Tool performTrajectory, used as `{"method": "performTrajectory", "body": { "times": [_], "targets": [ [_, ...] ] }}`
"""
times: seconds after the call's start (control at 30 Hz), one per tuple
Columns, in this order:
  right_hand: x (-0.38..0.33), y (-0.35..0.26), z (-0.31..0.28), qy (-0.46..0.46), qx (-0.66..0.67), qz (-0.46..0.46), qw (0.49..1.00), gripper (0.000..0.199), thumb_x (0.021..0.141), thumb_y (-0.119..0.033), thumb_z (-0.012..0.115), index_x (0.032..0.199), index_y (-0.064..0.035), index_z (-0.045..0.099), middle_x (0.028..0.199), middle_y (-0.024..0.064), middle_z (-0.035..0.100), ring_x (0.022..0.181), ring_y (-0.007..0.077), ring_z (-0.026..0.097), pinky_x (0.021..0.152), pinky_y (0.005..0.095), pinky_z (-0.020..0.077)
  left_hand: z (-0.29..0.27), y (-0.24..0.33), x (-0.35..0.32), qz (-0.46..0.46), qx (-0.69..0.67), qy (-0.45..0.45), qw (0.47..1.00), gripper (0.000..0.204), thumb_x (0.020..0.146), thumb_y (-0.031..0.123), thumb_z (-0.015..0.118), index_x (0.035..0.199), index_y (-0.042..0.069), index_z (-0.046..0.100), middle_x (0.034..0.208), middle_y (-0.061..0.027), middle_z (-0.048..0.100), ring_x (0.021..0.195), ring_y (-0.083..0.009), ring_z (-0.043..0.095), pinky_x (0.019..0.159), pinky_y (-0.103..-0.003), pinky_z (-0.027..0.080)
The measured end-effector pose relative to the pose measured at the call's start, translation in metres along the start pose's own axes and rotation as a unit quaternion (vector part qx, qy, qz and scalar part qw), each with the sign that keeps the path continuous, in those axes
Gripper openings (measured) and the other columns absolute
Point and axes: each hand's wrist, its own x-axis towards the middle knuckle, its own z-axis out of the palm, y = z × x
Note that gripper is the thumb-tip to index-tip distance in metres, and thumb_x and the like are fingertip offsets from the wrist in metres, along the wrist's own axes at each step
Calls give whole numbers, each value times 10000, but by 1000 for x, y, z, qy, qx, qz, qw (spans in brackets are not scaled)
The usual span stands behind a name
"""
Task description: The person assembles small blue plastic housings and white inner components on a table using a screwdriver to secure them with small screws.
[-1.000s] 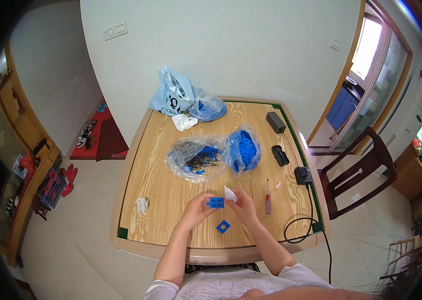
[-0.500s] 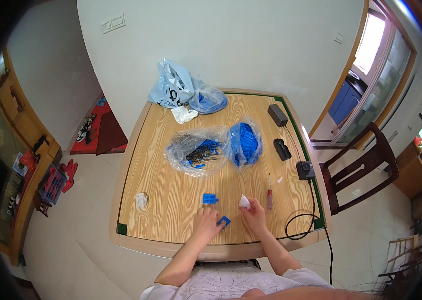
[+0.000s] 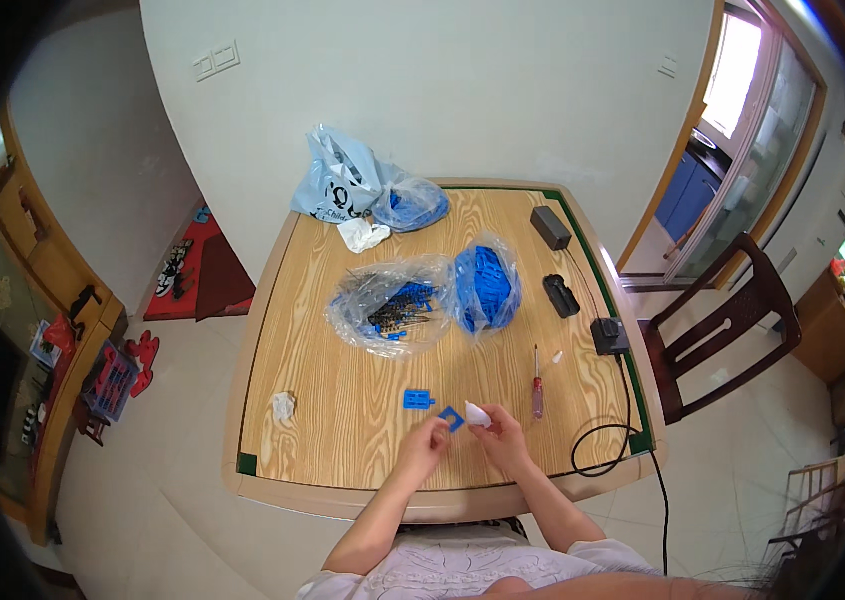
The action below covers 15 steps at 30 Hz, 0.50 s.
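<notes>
Near the front of the wooden table [image 3: 333,440], my left hand [image 3: 423,452] pinches a flat blue plastic piece [image 3: 457,424] with a round hole in it. My right hand [image 3: 505,440] is closed round a small white squeeze bottle [image 3: 479,416] with a pointed tip. The tip sits close to the blue piece; I cannot tell if they touch. Just beyond my left hand a blue rectangular plate [image 3: 418,399] with a small tab lies flat. To the right of my right hand rests a screwdriver [image 3: 538,395] with a red, see-through handle, beside a small white cap [image 3: 558,357].
Clear bags hold dark screws and blue parts [image 3: 393,305], and blue pieces [image 3: 488,288]. A light-blue bag [image 3: 338,180] stands at the far left. Black chargers [image 3: 608,337] and a looped cable [image 3: 583,455] lie right. Crumpled tissue [image 3: 284,406] is at left.
My left hand has lifted the holed blue piece off the table. My right hand has brought the white bottle leftward and tilted it toward that piece. The view has shifted slightly.
</notes>
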Motion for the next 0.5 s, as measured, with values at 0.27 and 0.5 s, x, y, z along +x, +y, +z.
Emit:
{"method": "performTrajectory", "body": {
  "times": [0.27, 0.5],
  "targets": [
    [4, -16, -13, 27, -4, -10, 1000, 253, 840, -36, 655, 1070, -30, 550, 951, 12, 592, 852, 75, 561, 750, 219, 463, 1, 29, 33, 75, 208, 60, 973, 317, 739, 153, 705, 1008, 37, 582, 967, -134, 552, 871, -263, 589, 737, -393, 483],
    [5, 1, -9, 54, 42, -15, 998, 261, 852, -28, 639, 1089, -25, 529, 951, 2, 586, 849, 67, 553, 739, 210, 461, 0, 39, 64, 169, 439, -35, 882, 317, 673, 124, 719, 952, 32, 599, 929, -163, 574, 847, -320, 566, 749, -414, 471]
  ]
}}
